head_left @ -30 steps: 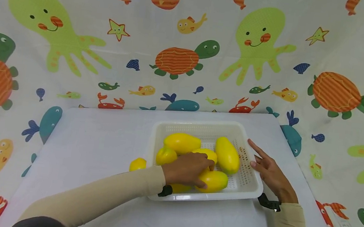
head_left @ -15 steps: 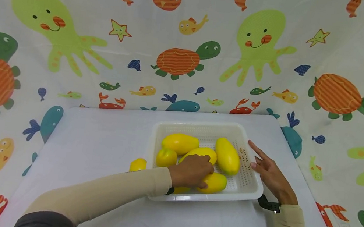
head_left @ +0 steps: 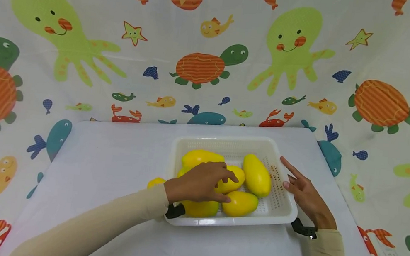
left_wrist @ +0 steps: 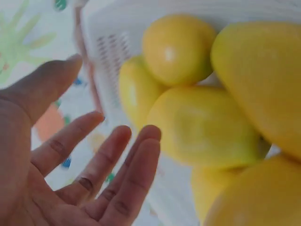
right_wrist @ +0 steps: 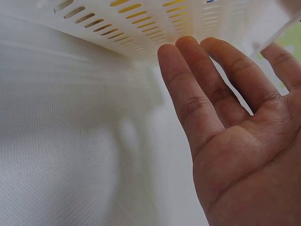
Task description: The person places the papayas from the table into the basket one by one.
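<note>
A white perforated plastic basket [head_left: 240, 222] holds several yellow mangoes, some with greenish ends. My left hand [head_left: 199, 181] hovers over its left half, fingers apart and loosely bent. In the left wrist view nothing sits between those fingers, and the mangoes [left_wrist: 207, 127] lie beyond the fingertips. Nearest the left thumb is the front mango [head_left: 240, 205]; another mango [head_left: 235, 178] shows behind the fingers. On the basket's right side, my right hand [head_left: 306, 197] rests with extended fingers. The right wrist view has its fingertips against the slotted wall [right_wrist: 136, 23].
A yellow fruit [head_left: 156, 182] lies outside the basket on the left, partly behind the left forearm. White cloth covers the table [head_left: 120, 152]. Behind it hangs a curtain [head_left: 138, 87] printed with sea animals.
My left hand first pulled a middle mango's area rightward, then lifted off and moved back left with its fingers opening. The right hand has stayed at the basket's side.
</note>
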{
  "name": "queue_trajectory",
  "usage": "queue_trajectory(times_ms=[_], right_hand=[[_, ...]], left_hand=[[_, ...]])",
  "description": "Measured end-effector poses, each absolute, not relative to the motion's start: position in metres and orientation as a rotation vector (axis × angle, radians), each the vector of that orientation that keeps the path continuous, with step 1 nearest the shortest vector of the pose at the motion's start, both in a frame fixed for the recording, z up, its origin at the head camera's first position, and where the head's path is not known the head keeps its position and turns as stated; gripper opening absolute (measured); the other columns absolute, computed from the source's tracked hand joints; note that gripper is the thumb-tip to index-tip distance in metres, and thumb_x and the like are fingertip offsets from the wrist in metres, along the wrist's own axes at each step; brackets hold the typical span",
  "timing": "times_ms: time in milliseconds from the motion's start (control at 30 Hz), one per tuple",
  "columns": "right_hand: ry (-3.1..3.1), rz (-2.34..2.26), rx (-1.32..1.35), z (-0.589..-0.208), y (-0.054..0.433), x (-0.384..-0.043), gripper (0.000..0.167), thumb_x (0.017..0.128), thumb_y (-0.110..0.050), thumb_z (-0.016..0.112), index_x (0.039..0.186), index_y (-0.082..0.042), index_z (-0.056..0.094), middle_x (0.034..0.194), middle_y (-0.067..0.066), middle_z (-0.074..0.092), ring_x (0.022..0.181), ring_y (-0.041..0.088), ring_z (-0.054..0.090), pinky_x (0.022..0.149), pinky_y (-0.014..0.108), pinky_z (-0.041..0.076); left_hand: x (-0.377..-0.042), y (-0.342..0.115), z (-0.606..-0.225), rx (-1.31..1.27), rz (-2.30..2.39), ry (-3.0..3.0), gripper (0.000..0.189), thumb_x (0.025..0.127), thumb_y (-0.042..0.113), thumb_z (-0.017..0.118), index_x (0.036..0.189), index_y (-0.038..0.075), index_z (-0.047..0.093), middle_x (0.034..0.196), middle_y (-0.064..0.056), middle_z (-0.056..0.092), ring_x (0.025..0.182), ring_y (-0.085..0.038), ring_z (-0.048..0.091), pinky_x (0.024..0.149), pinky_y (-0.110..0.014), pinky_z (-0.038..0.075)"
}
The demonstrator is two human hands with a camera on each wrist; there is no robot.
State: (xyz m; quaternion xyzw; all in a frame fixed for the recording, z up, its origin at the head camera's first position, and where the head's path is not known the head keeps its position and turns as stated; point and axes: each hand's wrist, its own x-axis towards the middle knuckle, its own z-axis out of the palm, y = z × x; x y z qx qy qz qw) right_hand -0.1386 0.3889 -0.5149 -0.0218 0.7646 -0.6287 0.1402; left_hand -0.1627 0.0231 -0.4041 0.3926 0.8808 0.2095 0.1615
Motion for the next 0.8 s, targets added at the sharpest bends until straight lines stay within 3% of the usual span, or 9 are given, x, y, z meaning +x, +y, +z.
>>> queue_trajectory(times_ms=[300, 567, 800], right_hand=[[2.229, -1.795, -0.062, -0.513, 0.387, -0.14, 0.073, 0.11, -0.028, 0.06, 0.167, -0.049, 0.021, 0.172, 0.018, 0.036, 0.124, 0.019, 0.071, 0.088, 0.054, 0.065], [2.246, -1.794, -0.076, -0.514, 0.389, -0.138, 0.073, 0.11, -0.026, 0.059, 0.168, -0.048, 0.021, 0.171, 0.019, 0.036, 0.121, 0.009, 0.071, 0.087, 0.053, 0.065], [2.247, -1.792, -0.077, -0.515, 0.387, -0.138, 0.073, 0.11, -0.026, 0.059, 0.168, -0.048, 0.02, 0.173, 0.016, 0.033, 0.122, 0.006, 0.069, 0.087, 0.054, 0.065]], left_hand=[[-0.167, -0.034, -0.378, 1.013, 0.976, 2.585, 0.049, 0.09, 0.039, 0.085, 0.135, 0.023, 0.072, 0.118, 0.002, 0.071, 0.109, -0.024, 0.069, 0.093, -0.039, 0.062], [-0.167, -0.082, -0.373, 0.913, 1.125, 2.679, 0.051, 0.09, 0.038, 0.085, 0.137, 0.025, 0.069, 0.13, 0.004, 0.07, 0.116, -0.018, 0.067, 0.098, -0.042, 0.062], [-0.164, -0.123, -0.388, 0.748, 1.193, 2.704, 0.05, 0.089, 0.034, 0.087, 0.135, 0.026, 0.069, 0.133, 0.004, 0.071, 0.124, -0.023, 0.065, 0.105, -0.052, 0.059]])
